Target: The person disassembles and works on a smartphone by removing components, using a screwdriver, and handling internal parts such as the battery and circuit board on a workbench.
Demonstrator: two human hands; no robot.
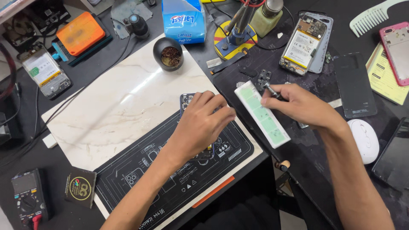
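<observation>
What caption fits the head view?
Left hand presses an opened phone on the black mat; right hand holds a screwdriver.

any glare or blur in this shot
Head view: a bright glare streak lies on the marble slab; the left hand is slightly motion-blurred at the fingertips; the right hand and the green strip stay fairly sharp; light is even, shadows soft.

Both forearms bare, coming in from bottom edge. Left hand [202,123] palm down, fingers curled and bunched, tips pointing right, wrist roughly straight. Right hand [300,106] reaches left across from the right side, thumb and fingers pinched closed at the tips, knuckles up. The 2 hands near each other, not touching.
</observation>
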